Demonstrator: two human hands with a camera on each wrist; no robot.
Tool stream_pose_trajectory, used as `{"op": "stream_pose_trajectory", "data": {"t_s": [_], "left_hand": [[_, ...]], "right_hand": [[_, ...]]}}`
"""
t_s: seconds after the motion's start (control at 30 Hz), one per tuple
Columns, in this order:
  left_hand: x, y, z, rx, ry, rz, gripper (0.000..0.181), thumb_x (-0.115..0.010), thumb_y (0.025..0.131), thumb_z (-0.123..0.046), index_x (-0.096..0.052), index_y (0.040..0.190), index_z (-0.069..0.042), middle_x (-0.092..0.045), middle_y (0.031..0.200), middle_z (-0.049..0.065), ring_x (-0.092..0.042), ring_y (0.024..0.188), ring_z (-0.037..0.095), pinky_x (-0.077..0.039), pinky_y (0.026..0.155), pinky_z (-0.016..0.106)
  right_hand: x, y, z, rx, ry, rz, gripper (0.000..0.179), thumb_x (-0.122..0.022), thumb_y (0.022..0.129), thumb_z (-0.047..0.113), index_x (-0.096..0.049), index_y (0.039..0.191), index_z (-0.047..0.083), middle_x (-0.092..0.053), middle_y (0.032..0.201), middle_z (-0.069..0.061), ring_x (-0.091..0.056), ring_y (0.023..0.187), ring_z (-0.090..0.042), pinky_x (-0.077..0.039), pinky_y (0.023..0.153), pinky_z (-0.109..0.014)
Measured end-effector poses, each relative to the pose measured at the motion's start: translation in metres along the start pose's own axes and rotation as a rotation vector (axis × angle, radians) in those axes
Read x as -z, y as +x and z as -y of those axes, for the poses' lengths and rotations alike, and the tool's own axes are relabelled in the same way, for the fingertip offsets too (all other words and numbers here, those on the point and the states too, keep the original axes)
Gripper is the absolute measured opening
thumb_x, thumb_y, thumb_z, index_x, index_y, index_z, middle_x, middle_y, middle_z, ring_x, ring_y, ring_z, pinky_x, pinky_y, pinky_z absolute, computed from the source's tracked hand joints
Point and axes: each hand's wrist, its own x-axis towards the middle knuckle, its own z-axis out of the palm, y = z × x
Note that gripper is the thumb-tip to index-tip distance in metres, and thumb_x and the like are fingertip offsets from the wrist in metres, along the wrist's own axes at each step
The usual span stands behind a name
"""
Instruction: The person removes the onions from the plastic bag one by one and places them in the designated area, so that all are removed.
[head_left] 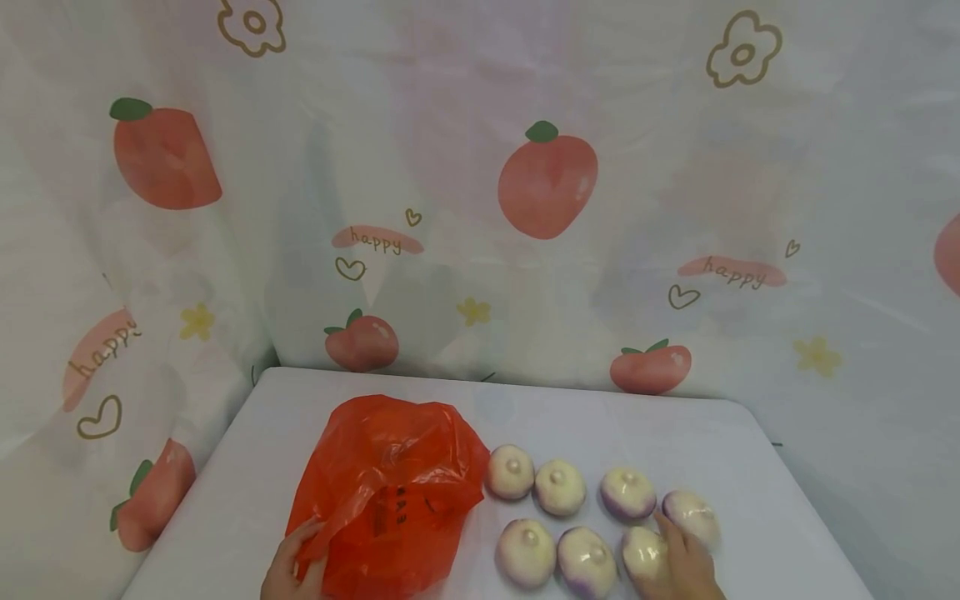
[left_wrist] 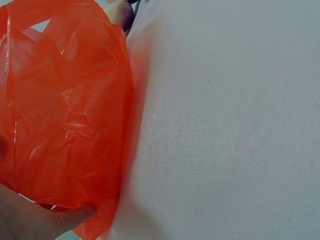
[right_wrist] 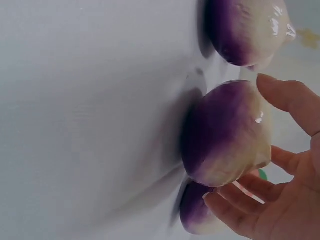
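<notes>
A crumpled red plastic bag (head_left: 397, 475) lies on the left part of the table. My left hand (head_left: 294, 567) pinches its near left edge; in the left wrist view that hand (left_wrist: 42, 220) has a digit laid over the film. Several white-and-purple turnips sit in two rows right of the bag, nubs upward. My right hand (head_left: 692, 567) is at the rightmost front turnip (head_left: 643, 557). In the right wrist view this turnip (right_wrist: 227, 132) lies between the thumb and spread fingers of the hand (right_wrist: 280, 185), thumb tip at its edge.
Another front-row turnip (head_left: 587, 560) stands just left of the right hand, and a back-row turnip (head_left: 690, 512) just beyond it. The white table (head_left: 247, 442) ends at a fruit-printed curtain (head_left: 450, 167) behind and at the left.
</notes>
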Motion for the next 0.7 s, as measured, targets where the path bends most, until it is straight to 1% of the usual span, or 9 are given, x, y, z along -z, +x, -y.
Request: {"op": "stream_pose_trajectory", "data": {"t_s": [0.13, 0.2, 0.33, 0.4, 0.43, 0.5, 0.57, 0.63, 0.7], "left_hand": [[0.0, 0.0, 0.0, 0.017, 0.008, 0.004, 0.029, -0.055, 0.093, -0.006, -0.057, 0.12, 0.003, -0.052, 0.126, 0.024, -0.05, 0.108, 0.041, -0.051, 0.08, 0.052], [0.0, 0.001, 0.0, 0.018, 0.013, 0.007, 0.03, -0.055, 0.092, -0.005, -0.056, 0.121, 0.004, -0.051, 0.127, 0.024, -0.05, 0.109, 0.041, -0.05, 0.081, 0.052], [0.0, 0.001, 0.001, 0.022, 0.023, 0.011, 0.03, -0.054, 0.092, -0.003, -0.056, 0.121, 0.004, -0.051, 0.127, 0.024, -0.05, 0.109, 0.041, -0.05, 0.082, 0.053], [0.0, 0.002, 0.002, 0.02, 0.02, 0.013, 0.03, -0.053, 0.092, -0.003, -0.056, 0.121, 0.003, -0.051, 0.127, 0.024, -0.049, 0.109, 0.041, -0.05, 0.082, 0.053], [0.0, 0.002, 0.002, 0.018, 0.02, 0.014, 0.03, -0.053, 0.092, -0.003, -0.056, 0.121, 0.003, -0.051, 0.127, 0.024, -0.049, 0.109, 0.041, -0.05, 0.082, 0.052], [0.0, 0.002, 0.002, 0.011, 0.019, 0.015, 0.03, -0.054, 0.092, -0.003, -0.056, 0.121, 0.004, -0.051, 0.127, 0.024, -0.049, 0.109, 0.041, -0.05, 0.082, 0.052], [0.001, 0.003, 0.002, 0.002, 0.023, 0.017, 0.03, -0.053, 0.092, -0.003, -0.056, 0.121, 0.004, -0.051, 0.128, 0.024, -0.049, 0.11, 0.041, -0.05, 0.082, 0.052], [0.001, 0.003, 0.002, 0.001, 0.035, 0.019, 0.03, -0.054, 0.092, -0.005, -0.056, 0.121, 0.004, -0.051, 0.127, 0.024, -0.049, 0.11, 0.041, -0.05, 0.082, 0.052], [0.001, 0.003, 0.001, -0.001, 0.043, 0.018, 0.029, -0.054, 0.093, -0.005, -0.056, 0.12, 0.004, -0.051, 0.127, 0.023, -0.049, 0.11, 0.041, -0.05, 0.083, 0.052]], "right_hand": [[0.005, -0.001, 0.008, 0.009, 0.016, 0.006, 0.089, -0.078, 0.073, 0.033, -0.029, 0.132, -0.011, -0.031, 0.125, -0.041, -0.034, 0.112, -0.061, -0.035, 0.084, -0.072], [0.007, -0.001, 0.013, 0.041, 0.031, -0.053, 0.083, -0.077, 0.075, 0.031, -0.032, 0.13, -0.011, -0.032, 0.124, -0.04, -0.033, 0.111, -0.061, -0.034, 0.081, -0.074], [0.006, 0.002, 0.031, 0.202, 0.095, -0.28, 0.068, -0.078, 0.073, 0.016, -0.041, 0.124, -0.01, -0.041, 0.119, -0.037, -0.038, 0.106, -0.055, -0.036, 0.074, -0.073], [0.006, 0.004, 0.044, 0.278, 0.148, -0.355, 0.066, -0.078, 0.072, 0.01, -0.043, 0.125, -0.007, -0.043, 0.12, -0.033, -0.039, 0.107, -0.051, -0.037, 0.073, -0.071], [0.006, 0.006, 0.052, 0.309, 0.169, -0.383, 0.065, -0.078, 0.072, 0.008, -0.044, 0.126, -0.006, -0.045, 0.122, -0.03, -0.04, 0.109, -0.049, -0.037, 0.082, -0.066], [0.005, 0.01, 0.066, 0.365, 0.196, -0.412, 0.064, -0.078, 0.072, 0.006, -0.046, 0.127, -0.004, -0.047, 0.124, -0.025, -0.041, 0.112, -0.044, -0.037, 0.089, -0.056], [0.005, 0.014, 0.08, 0.414, 0.221, -0.425, 0.065, -0.078, 0.072, 0.005, -0.048, 0.129, -0.001, -0.049, 0.126, -0.019, -0.043, 0.115, -0.038, -0.034, 0.1, -0.037], [0.003, 0.018, 0.093, 0.474, 0.257, -0.433, 0.066, -0.078, 0.072, 0.002, -0.049, 0.131, 0.002, -0.05, 0.128, -0.013, -0.043, 0.117, -0.031, -0.03, 0.1, -0.019], [0.002, 0.022, 0.106, 0.563, 0.306, -0.419, 0.066, -0.076, 0.073, -0.001, -0.048, 0.133, 0.003, -0.05, 0.129, -0.01, -0.045, 0.118, -0.026, -0.032, 0.097, -0.015]]}}
